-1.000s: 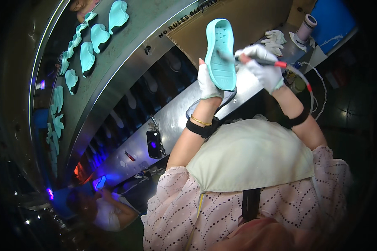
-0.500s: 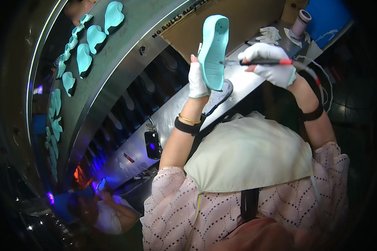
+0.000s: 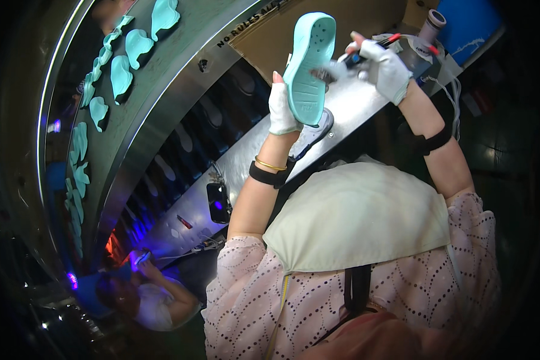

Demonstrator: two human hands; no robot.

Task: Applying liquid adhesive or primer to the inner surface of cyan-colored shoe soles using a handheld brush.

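Note:
My left hand [image 3: 284, 108], in a white glove with bare fingertips, grips a turquoise foam shoe sole [image 3: 309, 66] by its left edge and holds it upright. Small holes show at the sole's top end and ridges lower down. My right hand [image 3: 385, 69], gloved alike, is closed round a slim tool [image 3: 353, 59] with a black-and-red handle. The tool's grey, dark-ended front is smeared by motion and lies over the sole's right edge; whether it touches cannot be told. Behind and below the sole, a grey shoe-shaped piece [image 3: 318, 133] lies on the metal bench.
A curved green conveyor [image 3: 147, 78] on the left carries several turquoise foam shoe parts [image 3: 120, 78]. On the metal bench [image 3: 255, 144] lie a phone [image 3: 218, 202] and a small red tool [image 3: 184, 222]. A cardboard box [image 3: 318, 12], a cup [image 3: 433, 25] and pale cords [image 3: 453, 96] are beyond. Another person [image 3: 156, 297] sits lower left.
My right hand has lifted and turned, tilting the tool from level to slanting up right. The sole has risen slightly and turned, showing more of its ridged face.

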